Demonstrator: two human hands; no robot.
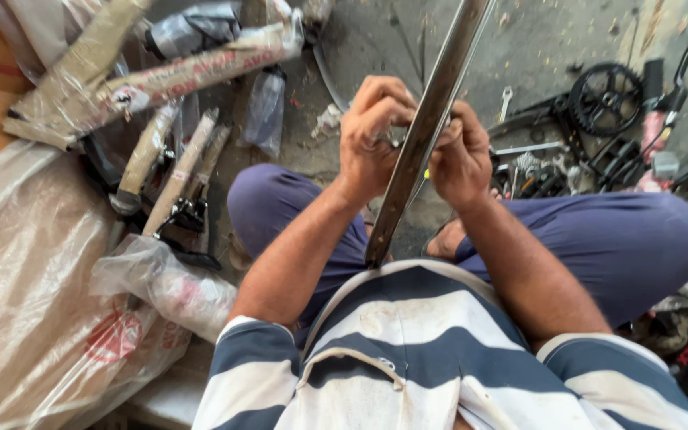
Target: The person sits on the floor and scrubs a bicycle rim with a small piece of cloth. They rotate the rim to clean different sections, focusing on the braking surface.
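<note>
A long curved metal strip (428,127), like a bicycle mudguard, runs from my lap up past the top of the view. My left hand (372,135) is closed against its left side around a small metal part. My right hand (462,155) grips its right side, fingers curled over a small tool or fastener that is mostly hidden. I sit cross-legged in purple trousers (623,239) and a striped shirt (408,358).
Wrapped bicycle frame parts (153,80) and plastic bags (33,302) lie on the left. On the right floor lie a black chainring with crank (605,97), a spanner (506,102) and several loose parts (551,175). Concrete floor (551,40) stretches ahead.
</note>
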